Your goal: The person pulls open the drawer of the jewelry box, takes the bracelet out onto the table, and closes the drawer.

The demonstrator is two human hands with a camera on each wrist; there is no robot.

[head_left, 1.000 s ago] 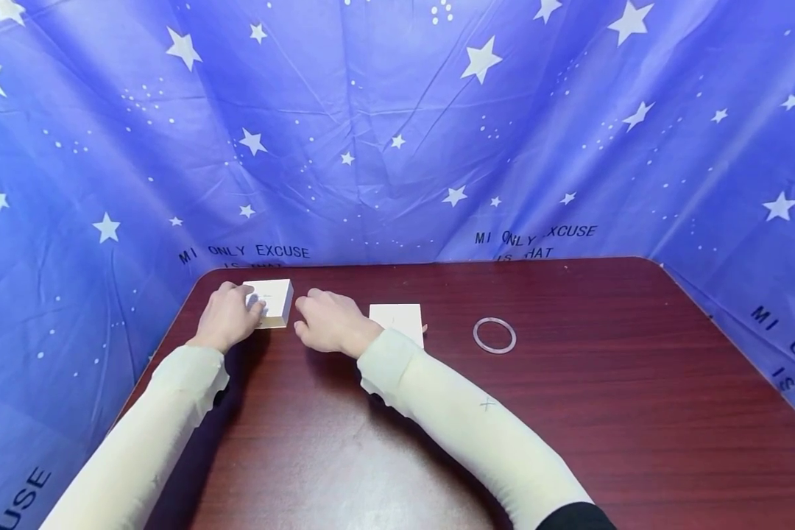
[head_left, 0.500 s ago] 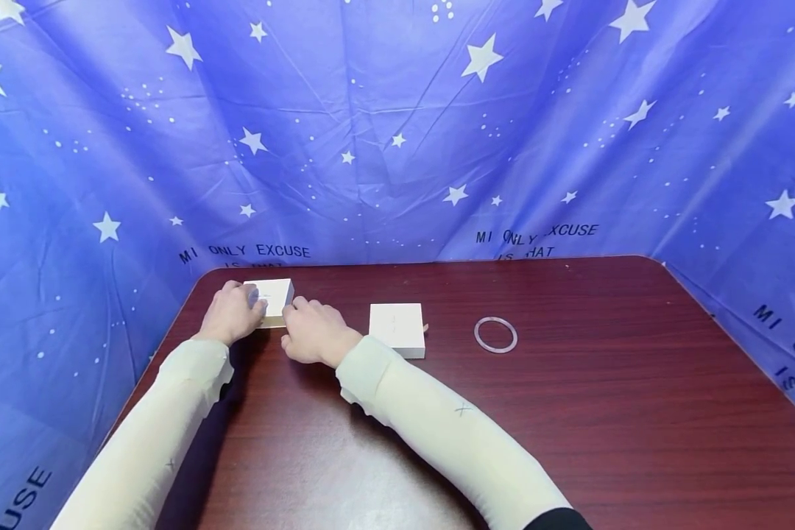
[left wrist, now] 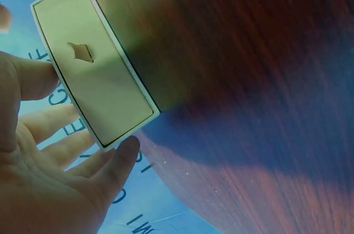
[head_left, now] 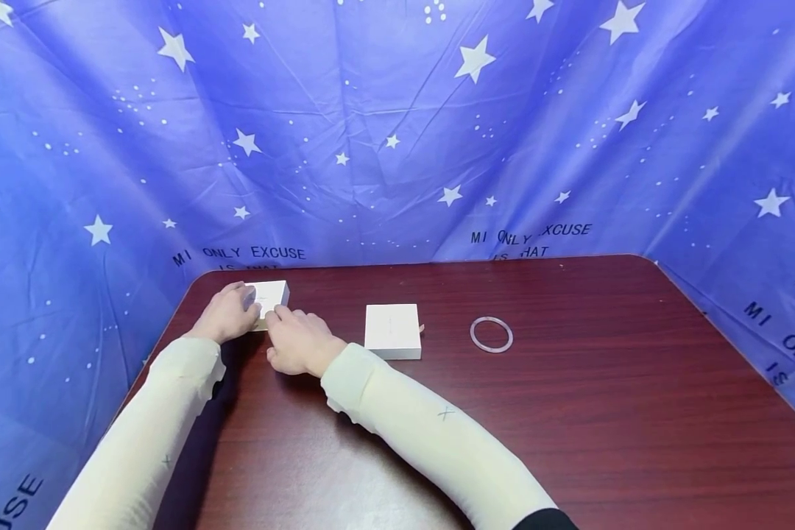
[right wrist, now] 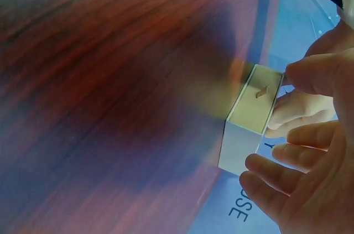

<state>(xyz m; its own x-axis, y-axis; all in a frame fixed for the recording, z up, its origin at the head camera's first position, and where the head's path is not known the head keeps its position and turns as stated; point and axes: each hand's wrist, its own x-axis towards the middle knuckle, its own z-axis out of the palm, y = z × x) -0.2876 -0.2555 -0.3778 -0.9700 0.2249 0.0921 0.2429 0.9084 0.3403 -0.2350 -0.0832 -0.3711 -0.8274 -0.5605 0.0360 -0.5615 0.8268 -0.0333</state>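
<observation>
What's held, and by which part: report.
The leftmost white box, gripped at its top and left end by the left hand; whether the right hand touches it is unclear.

A white box point(head_left: 393, 327) lies flat toward the middle of the worktop's point(head_left: 636, 412) far edge. A pale ring point(head_left: 493, 350) lies apart from it, toward the right edge. Star-printed blue cloth point(head_left: 371, 81) hangs behind.

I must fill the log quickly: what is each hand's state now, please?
Left hand: holding the left white box.
Right hand: open, close beside that box; whether it touches cannot be told.
</observation>
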